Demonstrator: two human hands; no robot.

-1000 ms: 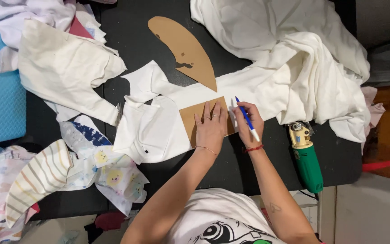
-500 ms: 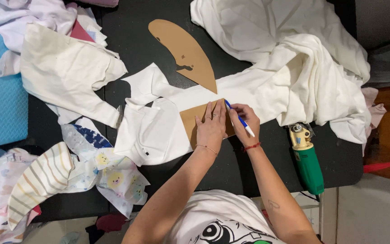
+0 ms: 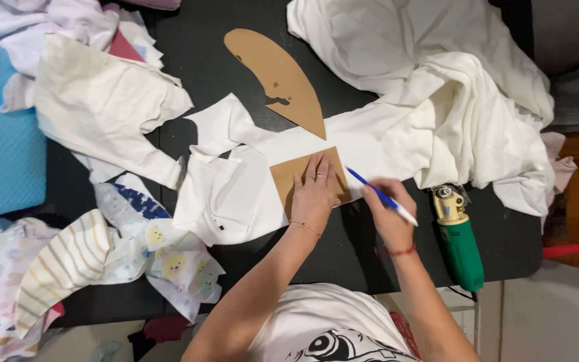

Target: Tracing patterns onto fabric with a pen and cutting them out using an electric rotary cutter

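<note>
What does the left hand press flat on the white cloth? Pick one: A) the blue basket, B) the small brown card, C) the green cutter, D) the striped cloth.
B: the left hand lies palm-down on the small brown card over the white cloth, while the right hand holds a blue pen at the card's edge.

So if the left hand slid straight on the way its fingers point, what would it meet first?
Probably the white cloth just past the small card under the left hand; beyond it lies the curved card.

Black table (image 3: pixel 363 248) under white fabric (image 3: pixel 450 100), cardboard patterns (image 3: pixel 276 74), green cutter (image 3: pixel 460 241).
</note>
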